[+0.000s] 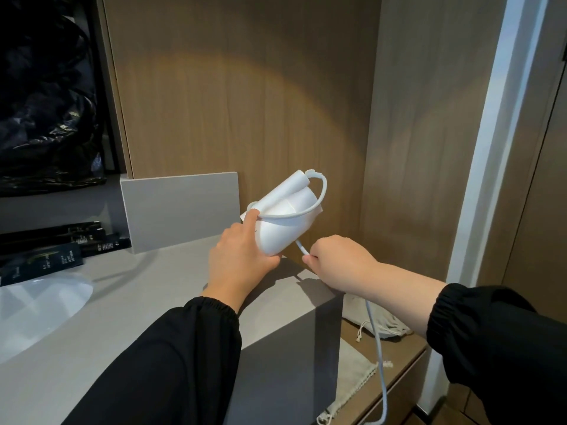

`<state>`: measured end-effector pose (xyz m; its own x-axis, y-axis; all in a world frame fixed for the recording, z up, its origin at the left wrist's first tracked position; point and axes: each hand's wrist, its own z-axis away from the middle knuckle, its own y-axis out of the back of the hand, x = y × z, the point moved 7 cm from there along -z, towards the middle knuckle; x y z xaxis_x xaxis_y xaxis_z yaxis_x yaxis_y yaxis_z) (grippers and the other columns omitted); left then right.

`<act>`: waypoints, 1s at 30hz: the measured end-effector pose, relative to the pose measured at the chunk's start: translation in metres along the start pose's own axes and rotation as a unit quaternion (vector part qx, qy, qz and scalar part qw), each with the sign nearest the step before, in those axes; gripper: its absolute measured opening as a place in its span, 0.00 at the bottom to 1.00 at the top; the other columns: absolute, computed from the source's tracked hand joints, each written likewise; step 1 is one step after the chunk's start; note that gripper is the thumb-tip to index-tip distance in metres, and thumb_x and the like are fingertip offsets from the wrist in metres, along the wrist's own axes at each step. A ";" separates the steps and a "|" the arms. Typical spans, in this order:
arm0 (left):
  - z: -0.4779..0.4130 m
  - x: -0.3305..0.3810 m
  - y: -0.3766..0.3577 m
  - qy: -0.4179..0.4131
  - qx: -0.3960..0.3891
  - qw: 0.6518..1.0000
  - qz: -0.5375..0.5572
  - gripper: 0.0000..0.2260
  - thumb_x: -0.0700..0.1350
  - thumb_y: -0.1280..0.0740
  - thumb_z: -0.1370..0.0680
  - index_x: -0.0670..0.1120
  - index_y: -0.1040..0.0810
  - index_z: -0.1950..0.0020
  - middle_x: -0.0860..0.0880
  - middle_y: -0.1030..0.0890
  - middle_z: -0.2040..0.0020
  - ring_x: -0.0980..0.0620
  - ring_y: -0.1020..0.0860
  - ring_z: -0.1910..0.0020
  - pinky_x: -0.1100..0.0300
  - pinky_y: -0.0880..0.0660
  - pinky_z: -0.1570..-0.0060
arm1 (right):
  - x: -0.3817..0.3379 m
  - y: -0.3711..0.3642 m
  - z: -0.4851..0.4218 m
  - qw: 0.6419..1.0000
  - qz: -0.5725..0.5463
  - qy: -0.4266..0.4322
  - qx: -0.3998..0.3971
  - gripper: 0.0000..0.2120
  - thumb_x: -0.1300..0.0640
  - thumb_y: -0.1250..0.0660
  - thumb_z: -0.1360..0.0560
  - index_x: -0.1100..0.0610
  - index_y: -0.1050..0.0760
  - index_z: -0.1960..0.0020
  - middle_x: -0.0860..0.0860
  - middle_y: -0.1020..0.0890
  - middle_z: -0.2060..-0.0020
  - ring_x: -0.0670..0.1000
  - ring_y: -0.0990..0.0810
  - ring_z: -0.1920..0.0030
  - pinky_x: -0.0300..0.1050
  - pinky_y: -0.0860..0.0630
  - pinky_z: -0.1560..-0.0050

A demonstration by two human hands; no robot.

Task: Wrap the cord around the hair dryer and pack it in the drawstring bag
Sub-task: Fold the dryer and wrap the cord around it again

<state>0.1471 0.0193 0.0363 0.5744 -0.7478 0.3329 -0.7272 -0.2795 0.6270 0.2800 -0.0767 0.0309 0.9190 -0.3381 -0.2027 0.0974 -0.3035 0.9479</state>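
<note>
Partly obscured: the near end of the white hair dryer (285, 222) is covered by the left hand (242, 259), which grips the body from below. Its index finger (250, 219) reaches up and presses the cord (319, 197) against the shell. The dryer is held in the air above the back right corner of the grey countertop (147, 302), tilted, with its handle lying along the body. One loop of cord arcs from the handle end round the body. The cord then drops from under the dryer into the right hand (334, 256), which pinches it in a closed fist; the fingertips are turned away and cannot be made out. Below that hand the cord hangs past the counter edge and leaves the frame at the bottom, so the plug is out of view. A beige drawstring bag (352, 378) lies flat on the lower shelf (405, 363), its near end cut off by the counter's dark side panel. A second cloth bag (386, 323) lies bunched behind it, partly hidden by the right forearm. A grey panel (181, 210) leans against the wooden back wall behind the dryer. At left sit a white basin (36, 308), black packets (61, 250) with unreadable print, and black plastic sheeting (46, 102).
</note>
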 end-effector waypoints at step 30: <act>-0.008 -0.017 0.003 -0.047 -0.010 0.992 -0.120 0.37 0.52 0.26 0.33 0.53 0.40 0.29 0.44 0.26 0.50 0.44 0.27 0.52 0.55 0.30 0.67 | -0.027 0.069 0.044 0.965 -0.189 0.165 0.074 0.12 0.65 0.40 0.21 0.57 0.19 0.48 0.49 0.20 0.59 0.49 0.23 0.56 0.42 0.24 0.53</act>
<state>0.1384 0.0364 0.0379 0.6918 -0.7144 0.1051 -0.5655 -0.4456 0.6940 0.2446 -0.1279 0.0910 0.9026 0.1163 -0.4146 0.4163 -0.4818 0.7711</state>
